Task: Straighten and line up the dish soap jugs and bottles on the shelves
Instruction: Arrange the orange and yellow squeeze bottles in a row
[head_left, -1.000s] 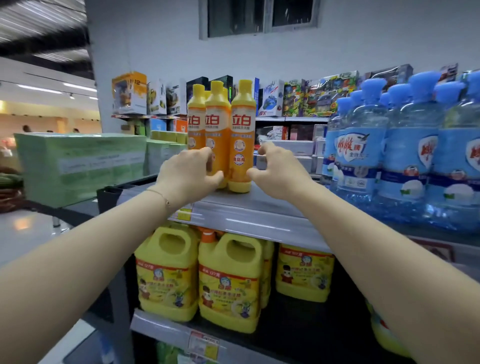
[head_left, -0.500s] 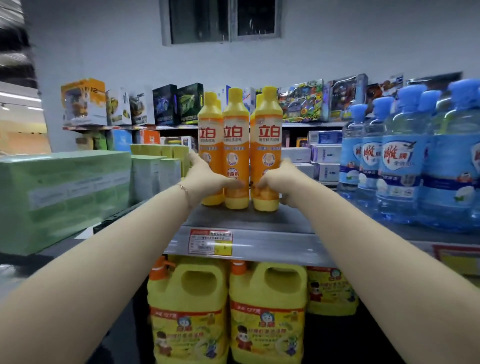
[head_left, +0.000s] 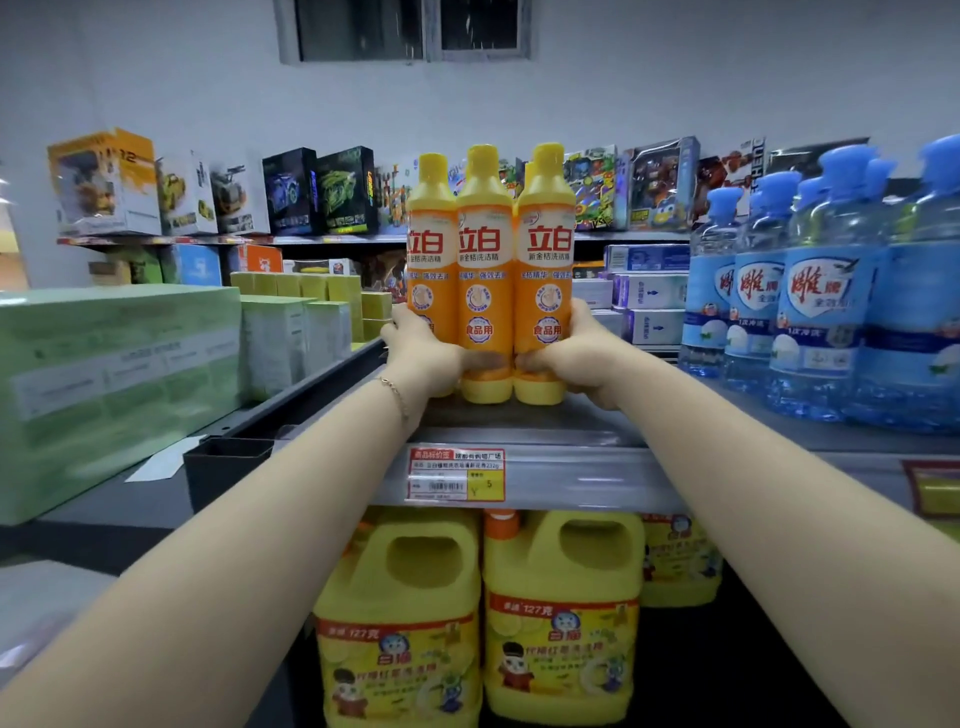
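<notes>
Head view: three orange dish soap bottles (head_left: 488, 270), yellow-capped with red lettering, stand upright and touching on the top shelf (head_left: 597, 478). From either side the left hand (head_left: 426, 358) and the right hand (head_left: 576, 358) clasp the outer bottles low down. Yellow jugs (head_left: 561, 613) sit underneath.

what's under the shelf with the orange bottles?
Yellow jugs: a left jug and right jug in front, a third jug behind on the right. Anything deeper is dark or covered by them.

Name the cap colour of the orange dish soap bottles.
Yellow caps on the dish soap bottles, best in head view.
</notes>
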